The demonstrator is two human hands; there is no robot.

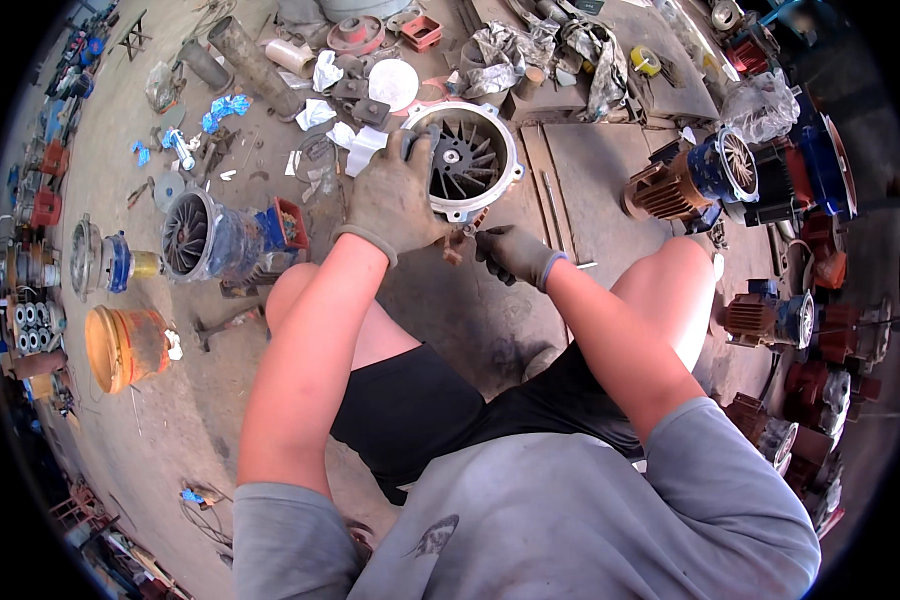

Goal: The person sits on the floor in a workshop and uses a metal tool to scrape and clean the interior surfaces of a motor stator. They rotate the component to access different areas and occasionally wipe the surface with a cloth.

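Between my knees sits a round silvery metal housing (455,212) with lugs on its rim. A dark bladed fan wheel (463,165) lies inside it, a bright hub at its centre. My left hand (395,195), in a dirty work glove, is closed over the housing's left rim with fingertips reaching inward. Just below the rim, my gloved right hand (515,253) has its fingers curled together; what they pinch is too small to tell. Beside those fingers a rusty reddish-brown part (455,248) shows under the housing.
A motor with a bladed wheel (188,235) lies at left, near an orange bucket (125,348). More motors, one rusty brown (662,190), line the right. Behind the housing are crumpled plastic (610,70), a yellow tape roll (645,60) and metal pipes (255,65). A long metal rod (553,212) lies on the floor boards.
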